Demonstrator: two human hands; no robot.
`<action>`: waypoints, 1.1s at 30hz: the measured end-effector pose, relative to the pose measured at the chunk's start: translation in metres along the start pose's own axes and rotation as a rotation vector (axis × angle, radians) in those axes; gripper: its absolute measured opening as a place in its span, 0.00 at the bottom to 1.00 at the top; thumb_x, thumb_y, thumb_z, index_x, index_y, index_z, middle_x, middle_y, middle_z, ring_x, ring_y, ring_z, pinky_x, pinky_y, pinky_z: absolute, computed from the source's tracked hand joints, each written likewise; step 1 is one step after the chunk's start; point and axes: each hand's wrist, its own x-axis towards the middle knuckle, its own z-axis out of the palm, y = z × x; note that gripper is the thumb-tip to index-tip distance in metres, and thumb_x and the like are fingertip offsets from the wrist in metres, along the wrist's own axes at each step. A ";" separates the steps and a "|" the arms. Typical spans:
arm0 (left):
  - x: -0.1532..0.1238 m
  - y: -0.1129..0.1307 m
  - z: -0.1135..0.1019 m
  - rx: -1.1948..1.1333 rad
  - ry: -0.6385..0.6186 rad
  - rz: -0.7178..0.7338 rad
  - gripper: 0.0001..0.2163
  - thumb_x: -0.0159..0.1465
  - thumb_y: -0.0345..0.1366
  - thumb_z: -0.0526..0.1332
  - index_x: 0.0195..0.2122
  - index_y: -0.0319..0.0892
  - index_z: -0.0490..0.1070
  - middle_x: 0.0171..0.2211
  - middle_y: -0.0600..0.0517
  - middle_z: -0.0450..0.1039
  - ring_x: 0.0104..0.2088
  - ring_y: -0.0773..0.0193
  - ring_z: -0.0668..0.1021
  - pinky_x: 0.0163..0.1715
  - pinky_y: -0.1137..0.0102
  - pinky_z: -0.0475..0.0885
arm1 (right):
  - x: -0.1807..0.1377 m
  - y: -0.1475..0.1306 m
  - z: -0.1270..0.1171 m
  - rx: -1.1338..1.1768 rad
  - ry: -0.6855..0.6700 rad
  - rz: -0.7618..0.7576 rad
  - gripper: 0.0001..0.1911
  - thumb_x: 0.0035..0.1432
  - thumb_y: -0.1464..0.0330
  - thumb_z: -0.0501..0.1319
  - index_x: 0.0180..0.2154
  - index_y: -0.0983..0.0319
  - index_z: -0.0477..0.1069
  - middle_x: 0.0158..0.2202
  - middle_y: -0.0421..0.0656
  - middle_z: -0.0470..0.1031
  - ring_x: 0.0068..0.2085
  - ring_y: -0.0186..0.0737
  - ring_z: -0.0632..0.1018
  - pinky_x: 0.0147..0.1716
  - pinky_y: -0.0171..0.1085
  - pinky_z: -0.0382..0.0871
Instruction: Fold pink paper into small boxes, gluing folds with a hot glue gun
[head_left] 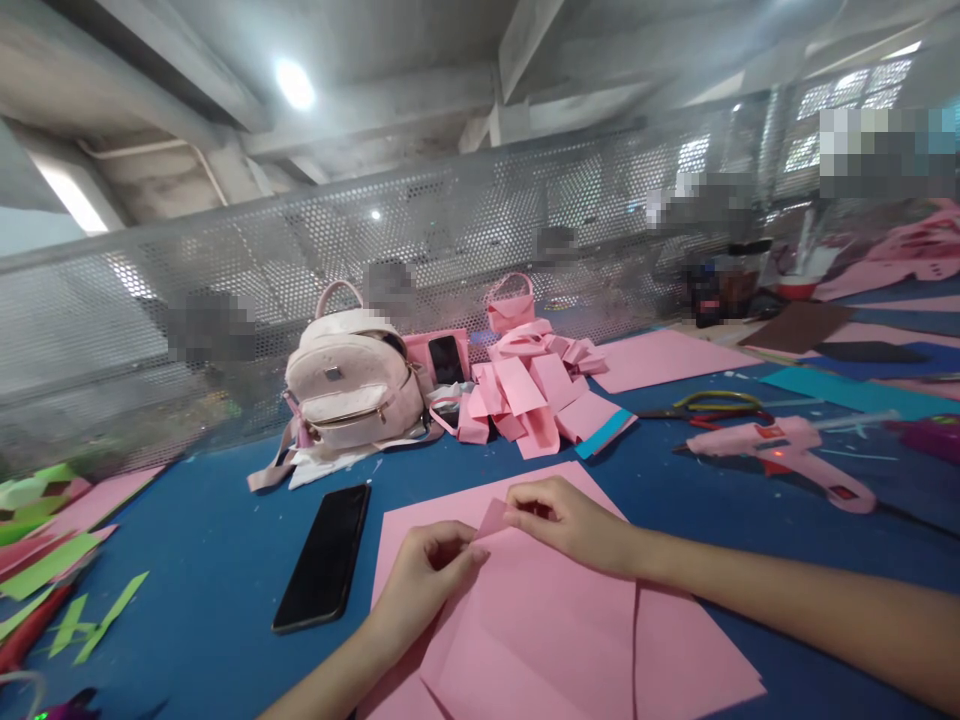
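Both hands work at the top edge of a folded pink paper sheet (555,600), which lies over other pink sheets (697,650) on the blue table. My left hand (427,580) pinches the paper's upper left edge between thumb and fingers. Just to its right, my right hand (570,520) grips a small raised flap of the same paper, thumb and forefinger closed on it. A black phone (324,558) lies left of the paper.
Behind stand a pale backpack (352,375) and a heap of pink paper strips (525,390). A pink glue gun (784,455) and yellow-handled scissors (712,402) lie to the right. Green paper scraps (97,620) are at the left. A perforated metal screen (450,215) runs along the back.
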 end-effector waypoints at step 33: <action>-0.002 0.005 0.001 0.135 0.266 0.053 0.06 0.59 0.36 0.62 0.35 0.42 0.75 0.28 0.54 0.72 0.26 0.68 0.71 0.26 0.75 0.65 | 0.005 0.010 0.004 0.198 0.050 0.075 0.08 0.55 0.71 0.62 0.39 0.61 0.75 0.38 0.41 0.76 0.34 0.36 0.71 0.34 0.35 0.63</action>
